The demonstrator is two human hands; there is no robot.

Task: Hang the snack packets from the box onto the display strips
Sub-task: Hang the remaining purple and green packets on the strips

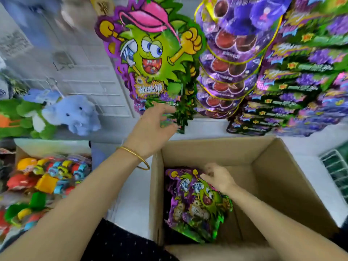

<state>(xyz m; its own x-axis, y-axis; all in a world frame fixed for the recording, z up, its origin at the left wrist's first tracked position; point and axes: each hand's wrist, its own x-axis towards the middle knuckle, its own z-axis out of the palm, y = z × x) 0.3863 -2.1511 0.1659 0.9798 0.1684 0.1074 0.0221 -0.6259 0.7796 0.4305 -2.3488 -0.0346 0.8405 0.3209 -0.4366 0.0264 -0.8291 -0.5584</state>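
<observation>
Blur smears the fingers (208, 169) of the right hand (219, 178) over the boxed packets (197, 204), leaving their grip unreadable.

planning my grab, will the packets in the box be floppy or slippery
Probably floppy: the packets in the box lie slumped and creased. Likely slippery, as their film looks glossy. Their jagged outlines may snag each other.

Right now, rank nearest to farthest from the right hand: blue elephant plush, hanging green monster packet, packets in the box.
1. packets in the box, under the right hand.
2. hanging green monster packet, up-left.
3. blue elephant plush, far left.
</observation>
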